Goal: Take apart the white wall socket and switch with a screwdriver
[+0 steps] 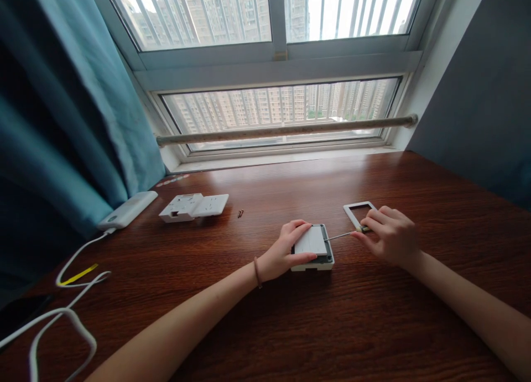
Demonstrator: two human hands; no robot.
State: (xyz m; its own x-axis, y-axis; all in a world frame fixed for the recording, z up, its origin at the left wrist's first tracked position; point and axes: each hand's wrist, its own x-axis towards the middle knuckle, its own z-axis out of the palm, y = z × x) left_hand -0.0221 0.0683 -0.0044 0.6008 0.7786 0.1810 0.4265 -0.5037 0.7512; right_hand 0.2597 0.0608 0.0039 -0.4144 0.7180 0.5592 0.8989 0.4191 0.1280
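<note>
A square wall switch (312, 241) with a white face and a grey inner frame lies in a pale box on the table. My left hand (286, 248) grips it from the left, thumb along the near side and fingers over the far side. My right hand (392, 234) is closed around the handle of a screwdriver (340, 236), held nearly level. Its thin metal shaft points left, and the tip meets the right side of the white face. A white square frame (350, 215) lies beyond my right hand, partly hidden by the fingers.
Two small screws (240, 213) lie left of the switch. Farther left are a white plastic housing with a flat cover (193, 206) and a white power bank (128, 209) with a white cable (77, 249). A yellow strip (81, 273) touches the cable. Behind the wooden table (265, 326) is a window.
</note>
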